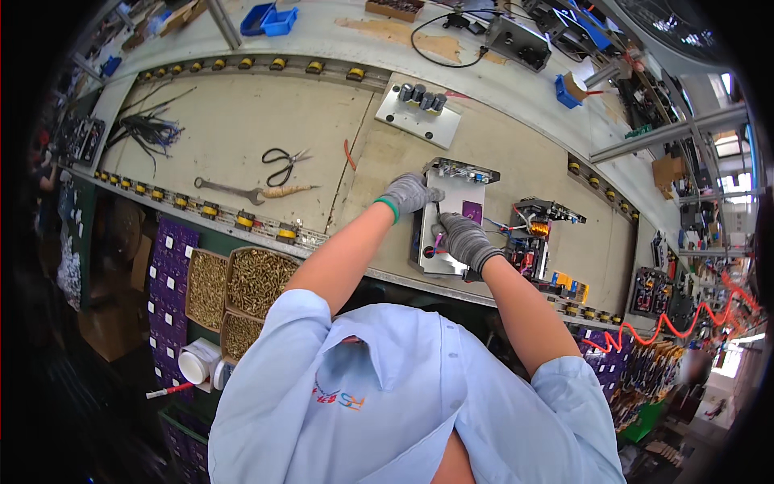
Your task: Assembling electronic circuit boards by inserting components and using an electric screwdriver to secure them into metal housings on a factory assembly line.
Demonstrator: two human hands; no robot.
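Note:
A metal housing (460, 194) with a bright silver plate and a purple patch lies in front of me on the bench. My left hand (409, 195), in a grey knit glove with a green cuff, reaches over its left side, fingers together on the plate. My right hand (466, 240), gloved in striped grey, rests over the lower part with its fingers closed. A short thin dark piece (438, 208) shows between the fingertips of both hands; what it is I cannot make out. Beside the right hand sits an open electronic assembly (532, 234) with a copper coil and coloured wires.
Behind the housing stands a metal plate with capacitors (418, 114). To the left lie scissors (282, 164), a wrench (230, 190), a pointed tool (289, 191) and a wire bundle (149, 129). Roller rails (210, 211) edge the bench. Boxes of brass fasteners (256, 281) sit near left.

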